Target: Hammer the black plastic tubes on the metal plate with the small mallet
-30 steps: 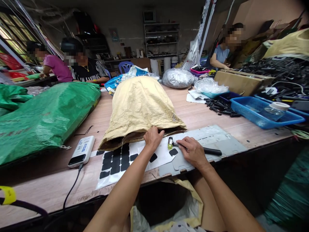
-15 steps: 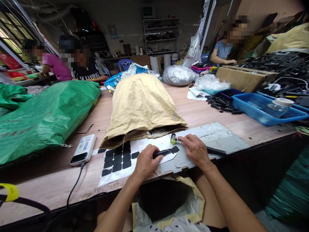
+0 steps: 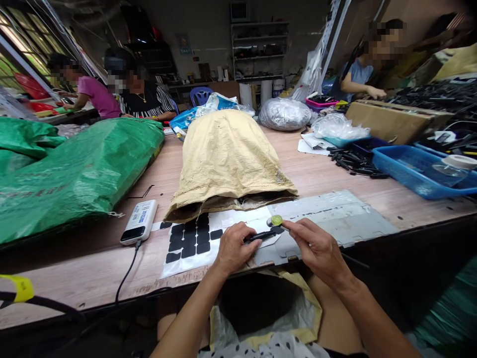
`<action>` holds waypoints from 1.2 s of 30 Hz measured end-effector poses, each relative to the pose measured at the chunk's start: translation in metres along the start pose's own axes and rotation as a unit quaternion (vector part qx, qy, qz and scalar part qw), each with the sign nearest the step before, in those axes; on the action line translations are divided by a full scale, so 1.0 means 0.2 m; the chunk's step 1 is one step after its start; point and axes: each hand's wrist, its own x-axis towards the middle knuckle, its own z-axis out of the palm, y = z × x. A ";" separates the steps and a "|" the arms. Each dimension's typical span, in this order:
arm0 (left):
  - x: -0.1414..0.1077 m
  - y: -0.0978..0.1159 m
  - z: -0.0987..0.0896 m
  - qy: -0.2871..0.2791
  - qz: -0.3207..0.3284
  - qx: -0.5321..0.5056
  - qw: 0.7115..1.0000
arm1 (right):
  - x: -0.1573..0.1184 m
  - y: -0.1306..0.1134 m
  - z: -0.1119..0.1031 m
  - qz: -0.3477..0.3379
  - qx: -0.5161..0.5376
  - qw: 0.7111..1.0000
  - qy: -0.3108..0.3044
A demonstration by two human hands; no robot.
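Note:
My left hand (image 3: 237, 247) is closed on a slim black part (image 3: 262, 236) at the front of the table. The part lies over a white sheet and a grey board (image 3: 345, 219). Just right of it, my right hand (image 3: 315, 243) grips a small hammer (image 3: 276, 220) with a yellow-green face, its head raised near the part's tip. Beneath the hammer head is a black sticker piece, partly covered. To the left of my left hand lies a white sheet with rows of black stickers (image 3: 190, 238).
A beige sack (image 3: 227, 154) stands mid-table, a green sack (image 3: 82, 174) left, and a white power bank (image 3: 139, 222) with a cable nearby. A blue basket (image 3: 421, 174) and black parts (image 3: 356, 161) are right. An open sack (image 3: 313, 318) hangs below the edge. Three people sit beyond.
My right hand has turned, so the yellow-green hammer face now shows towards the camera. The dark handle no longer lies across the grey board. The whole view has shifted slightly.

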 end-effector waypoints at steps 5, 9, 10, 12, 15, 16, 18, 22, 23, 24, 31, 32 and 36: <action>0.00 0.00 0.00 -0.001 -0.002 0.003 1.000 | -0.05 -0.01 0.04 -0.003 -0.042 0.998 -0.040; 0.00 0.00 0.00 -0.001 -0.006 0.001 1.000 | -0.04 -0.04 0.05 -0.006 -0.068 0.996 -0.056; 0.00 0.00 0.00 -0.003 -0.007 -0.002 1.000 | -0.03 -0.05 0.05 -0.010 -0.059 0.997 -0.048; 0.00 0.00 0.01 -0.004 -0.009 -0.006 1.000 | -0.02 -0.08 0.06 -0.023 -0.035 0.999 -0.035; 0.00 0.00 0.00 -0.001 -0.015 -0.005 1.000 | 0.00 -0.09 0.09 -0.035 -0.039 0.997 -0.055; 0.00 0.00 0.00 -0.001 -0.017 -0.004 1.000 | 0.00 -0.09 0.09 -0.035 -0.048 0.996 -0.070; 0.00 0.00 0.00 -0.002 -0.021 -0.007 1.000 | 0.01 -0.08 0.10 -0.031 -0.059 0.994 -0.082; 0.00 0.00 0.00 0.001 -0.025 -0.020 0.999 | 0.05 -0.01 0.06 -0.015 -0.058 0.997 -0.046; 0.00 0.01 0.00 0.002 -0.026 -0.022 0.999 | 0.07 0.01 0.05 -0.009 -0.065 0.997 -0.039; 0.00 0.01 0.00 0.003 -0.027 -0.022 0.999 | 0.08 0.04 0.04 -0.001 -0.074 0.997 -0.033; 0.00 0.02 -0.01 0.003 -0.022 -0.017 1.000 | 0.13 0.27 0.09 0.004 -0.162 0.986 -0.029; 0.00 0.02 -0.01 0.001 -0.021 -0.016 1.000 | 0.13 0.30 0.11 0.000 -0.164 0.986 -0.029; 0.00 0.01 0.00 -0.003 -0.016 -0.010 1.000 | 0.12 0.35 0.13 0.002 -0.154 0.988 -0.023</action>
